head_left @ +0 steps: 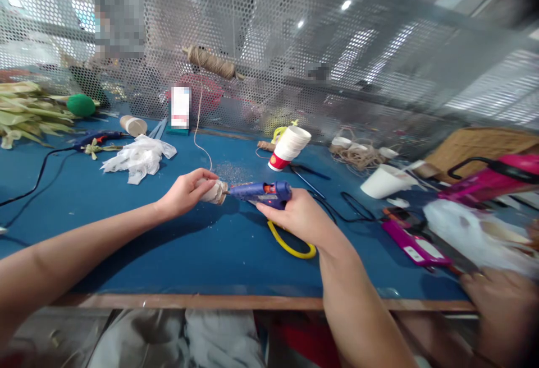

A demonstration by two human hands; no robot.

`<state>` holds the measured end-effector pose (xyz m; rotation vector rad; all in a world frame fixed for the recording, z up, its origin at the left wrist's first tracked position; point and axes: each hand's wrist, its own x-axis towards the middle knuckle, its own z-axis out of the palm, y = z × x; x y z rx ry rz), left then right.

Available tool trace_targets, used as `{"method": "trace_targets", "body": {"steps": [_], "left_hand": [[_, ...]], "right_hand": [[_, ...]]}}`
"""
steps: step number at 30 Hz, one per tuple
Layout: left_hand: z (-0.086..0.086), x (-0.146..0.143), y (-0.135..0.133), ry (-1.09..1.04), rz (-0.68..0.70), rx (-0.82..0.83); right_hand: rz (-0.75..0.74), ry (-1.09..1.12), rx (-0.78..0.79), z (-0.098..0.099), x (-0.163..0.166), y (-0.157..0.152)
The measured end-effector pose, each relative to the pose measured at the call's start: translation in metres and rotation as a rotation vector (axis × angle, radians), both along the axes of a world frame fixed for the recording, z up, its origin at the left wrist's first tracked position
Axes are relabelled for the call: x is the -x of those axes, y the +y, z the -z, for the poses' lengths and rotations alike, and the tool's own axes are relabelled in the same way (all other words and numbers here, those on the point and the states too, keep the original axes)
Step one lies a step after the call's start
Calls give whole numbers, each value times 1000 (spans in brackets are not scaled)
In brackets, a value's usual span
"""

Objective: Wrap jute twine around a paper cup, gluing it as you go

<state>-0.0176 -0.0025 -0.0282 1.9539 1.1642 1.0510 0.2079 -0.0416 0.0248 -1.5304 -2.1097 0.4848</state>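
Observation:
My left hand (185, 193) is closed around a small white cup-like piece (215, 193) lying on its side, with its rim facing right. My right hand (305, 219) grips a blue hot glue gun (256, 191), its nozzle at or very near that rim; contact is hard to tell. A thin twine strand (199, 118) runs from the twine spool (213, 62) on the mesh down to the piece in my left hand. Below the glue gun lies a yellow loop-shaped handle (290, 247), partly hidden by my right hand.
Stacked paper cups (290, 146) stand behind the glue gun. A white plastic bag (138, 157), a second glue gun (99, 139) and corn husks (29, 110) lie left. At right are a purple power strip (415, 244) and another person's hand (501, 295). Perforated mesh (269, 31) borders the back.

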Motion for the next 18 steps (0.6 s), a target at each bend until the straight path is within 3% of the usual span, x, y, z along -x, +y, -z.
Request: {"method": "trace_targets", "body": {"steps": [18], "left_hand": [[7,3,-4,88,95,-254]], "right_hand": [[27,71,-73,-4,4,2]]}}
